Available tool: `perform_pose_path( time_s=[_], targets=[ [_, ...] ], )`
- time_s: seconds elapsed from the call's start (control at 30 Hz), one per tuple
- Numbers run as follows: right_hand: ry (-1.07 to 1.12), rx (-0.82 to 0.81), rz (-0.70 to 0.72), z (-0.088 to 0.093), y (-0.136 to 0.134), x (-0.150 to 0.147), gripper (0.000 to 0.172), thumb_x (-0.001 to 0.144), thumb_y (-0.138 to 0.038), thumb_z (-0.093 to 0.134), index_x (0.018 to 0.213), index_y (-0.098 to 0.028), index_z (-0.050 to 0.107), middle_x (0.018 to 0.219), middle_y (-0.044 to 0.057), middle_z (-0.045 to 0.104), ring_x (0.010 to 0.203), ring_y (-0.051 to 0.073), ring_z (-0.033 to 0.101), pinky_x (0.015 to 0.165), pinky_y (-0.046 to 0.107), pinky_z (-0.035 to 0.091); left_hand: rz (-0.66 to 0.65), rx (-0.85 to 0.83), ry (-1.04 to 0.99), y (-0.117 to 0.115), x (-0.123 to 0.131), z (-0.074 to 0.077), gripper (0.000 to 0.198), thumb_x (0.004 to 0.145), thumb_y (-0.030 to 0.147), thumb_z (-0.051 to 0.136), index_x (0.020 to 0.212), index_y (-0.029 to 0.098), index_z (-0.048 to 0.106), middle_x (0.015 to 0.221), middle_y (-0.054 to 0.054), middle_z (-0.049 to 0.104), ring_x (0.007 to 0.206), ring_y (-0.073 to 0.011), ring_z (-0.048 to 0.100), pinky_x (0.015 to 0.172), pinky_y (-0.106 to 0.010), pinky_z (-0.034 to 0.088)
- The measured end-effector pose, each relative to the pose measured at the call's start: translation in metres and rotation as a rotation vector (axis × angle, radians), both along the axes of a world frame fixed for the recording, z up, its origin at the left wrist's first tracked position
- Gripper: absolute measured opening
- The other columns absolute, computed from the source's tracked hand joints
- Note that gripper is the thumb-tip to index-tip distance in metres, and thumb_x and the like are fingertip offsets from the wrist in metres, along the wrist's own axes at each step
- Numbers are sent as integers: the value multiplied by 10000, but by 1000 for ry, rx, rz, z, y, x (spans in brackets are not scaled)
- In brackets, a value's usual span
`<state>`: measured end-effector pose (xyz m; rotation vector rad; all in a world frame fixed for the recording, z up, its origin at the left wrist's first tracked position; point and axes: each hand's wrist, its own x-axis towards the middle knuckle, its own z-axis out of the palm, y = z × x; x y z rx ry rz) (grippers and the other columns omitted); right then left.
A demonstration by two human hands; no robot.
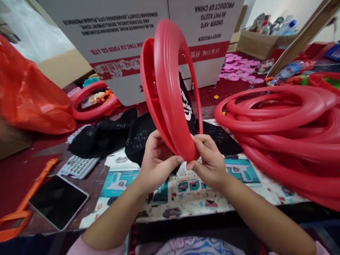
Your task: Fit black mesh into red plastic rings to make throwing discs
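Observation:
Two red plastic ring halves (pixel 170 81) stand upright in front of me, pressed together at the bottom and gaping apart toward the top. Small pegs show on the inner side of the halves. My left hand (pixel 156 161) grips the lower left part, its thumb at the bottom edge. Fingers and thumb of my right hand (pixel 208 159) pinch the lower right part. Behind the ring lies black cloth (pixel 140 136) with tiny shiny dots and white print, over a printed sheet (pixel 172 202) showing toy pictures.
Red rings (pixel 278 120) are piled at the right. A large white carton (pixel 117 39) stands behind. At the left are an orange bag (pixel 29 88), a dark tablet (pixel 60 202) and an orange plastic strip (pixel 34 184). Pink discs (pixel 236 67) lie at the back right.

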<state>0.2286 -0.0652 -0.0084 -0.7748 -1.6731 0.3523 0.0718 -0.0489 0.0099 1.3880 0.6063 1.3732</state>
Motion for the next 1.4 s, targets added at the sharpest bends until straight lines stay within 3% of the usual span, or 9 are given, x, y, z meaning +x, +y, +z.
perform_pose_path(
  time_s=[0.17,0.43,0.6,0.77,1.3,1.4],
  targets=[
    [1,-61,-20,-4,2,2,509,902,-488,521,1374,-302,489,1087,75,541,1026,204,541,938,374,476,34,28,-85,6,2,3,514,657,227,831,1083,274,548,948,23,661,811,-113,655,788,-232,565],
    [63,-160,75,-11,7,5,477,865,-469,594,1331,-425,505,1058,31,437,991,167,488,921,342,468,28,22,-128,9,-1,9,510,619,232,851,1040,233,563,890,6,651,783,-135,647,727,-245,566],
    [33,-264,112,-15,8,8,496,861,-505,577,1338,-381,517,1060,51,448,1010,195,484,928,380,473,3,55,-167,6,3,13,457,623,185,842,986,229,567,905,8,646,828,-138,646,757,-246,563],
    [-10,-256,119,-16,8,10,479,865,-505,570,1321,-363,539,1059,55,454,1015,202,485,927,385,472,-3,60,-163,5,4,12,561,562,173,874,1019,250,556,931,2,645,869,-170,655,774,-281,571],
    [-129,-175,119,-9,6,12,438,878,-423,587,1308,-347,543,1065,48,447,991,184,494,878,320,474,-35,120,-113,3,-2,2,617,648,153,825,1185,286,552,1005,-17,646,911,-160,658,842,-263,573],
    [-153,-156,146,-6,8,15,463,879,-428,584,1329,-339,522,1077,49,447,998,177,497,890,302,467,-52,128,-39,2,-4,1,543,687,152,793,1179,280,602,1021,-24,600,912,-166,648,848,-268,574]
  ],
)
